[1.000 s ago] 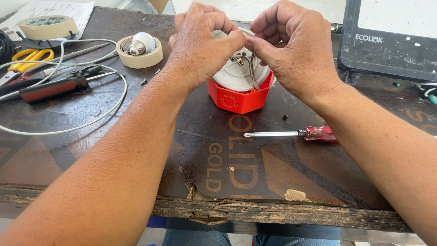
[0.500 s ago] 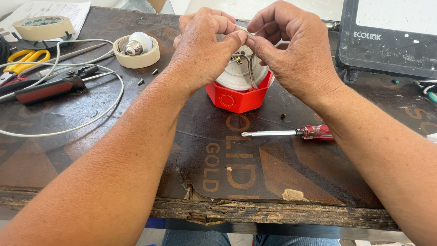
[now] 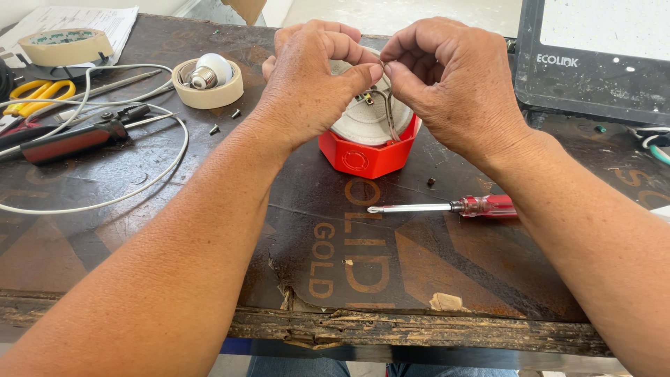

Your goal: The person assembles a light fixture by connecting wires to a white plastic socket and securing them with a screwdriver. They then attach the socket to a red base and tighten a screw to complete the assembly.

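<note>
A thin wire (image 3: 388,105) is pinched between the fingertips of the left hand (image 3: 310,80) and right hand (image 3: 453,84), both closed on it, directly above the white fitting (image 3: 363,122) seated in the red box (image 3: 366,155) on the worktop (image 3: 209,230). Compared with half a second earlier, the grip and position are unchanged. A screwdriver (image 3: 447,207) is noted nearby.
</note>
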